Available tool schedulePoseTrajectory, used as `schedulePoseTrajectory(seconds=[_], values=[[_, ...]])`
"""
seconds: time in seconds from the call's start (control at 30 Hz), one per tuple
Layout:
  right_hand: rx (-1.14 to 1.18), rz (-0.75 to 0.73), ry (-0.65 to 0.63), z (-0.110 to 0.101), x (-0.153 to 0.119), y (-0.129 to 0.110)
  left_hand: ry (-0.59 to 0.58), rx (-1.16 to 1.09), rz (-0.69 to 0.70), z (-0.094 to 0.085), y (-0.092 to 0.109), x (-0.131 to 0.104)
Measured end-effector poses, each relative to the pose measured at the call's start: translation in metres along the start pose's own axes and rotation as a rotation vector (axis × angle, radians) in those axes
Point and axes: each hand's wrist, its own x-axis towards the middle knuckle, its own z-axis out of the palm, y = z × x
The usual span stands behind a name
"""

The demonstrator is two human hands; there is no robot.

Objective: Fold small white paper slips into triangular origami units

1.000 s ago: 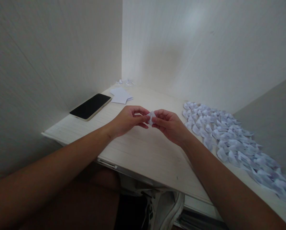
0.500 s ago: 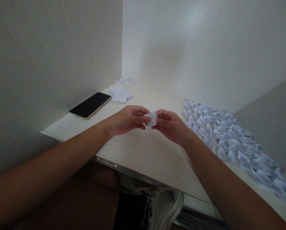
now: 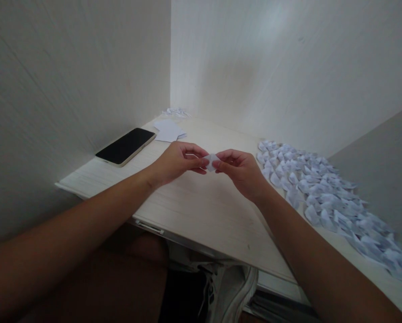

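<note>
A small folded piece of white paper [image 3: 211, 162] is held above the middle of the pale desk. My left hand [image 3: 184, 160] pinches its left side between thumb and fingers. On its right side, my right hand [image 3: 238, 167] grips it the same way, with the thumb on the near face. Both thumbs are close together on the paper, and the fingertips behind it are partly hidden.
A dark-screened phone [image 3: 126, 146] lies at the desk's left edge [image 3: 83, 181]. Beside it are flat white paper sheets [image 3: 168, 130], with small white scraps [image 3: 176, 112] in the back corner. Many folded white paper pieces [image 3: 322, 193] cover the right side. Walls rise behind and left.
The paper has turned and now shows a pointed shape between the thumbs. Both hands have shifted slightly upward, and my right thumb has come onto the paper's near face.
</note>
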Motion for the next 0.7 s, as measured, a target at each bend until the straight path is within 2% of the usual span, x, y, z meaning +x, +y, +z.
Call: schedulePoseTrajectory(seconds=[0.17,0.33,0.5,0.7], values=[[0.023,-0.003,0.043,0.002,0.000,0.003,0.045,-0.038,0.010,0.004,-0.004,0.000],[0.255,0.125,0.015,0.004,0.000,0.003,0.014,-0.225,-0.099,0.014,-0.002,-0.004],[0.374,0.199,-0.009,0.005,-0.002,0.001,0.046,-0.351,-0.172,0.018,0.001,-0.007],[0.387,0.190,-0.023,0.007,-0.002,0.002,0.011,-0.394,-0.147,0.019,-0.002,-0.006]])
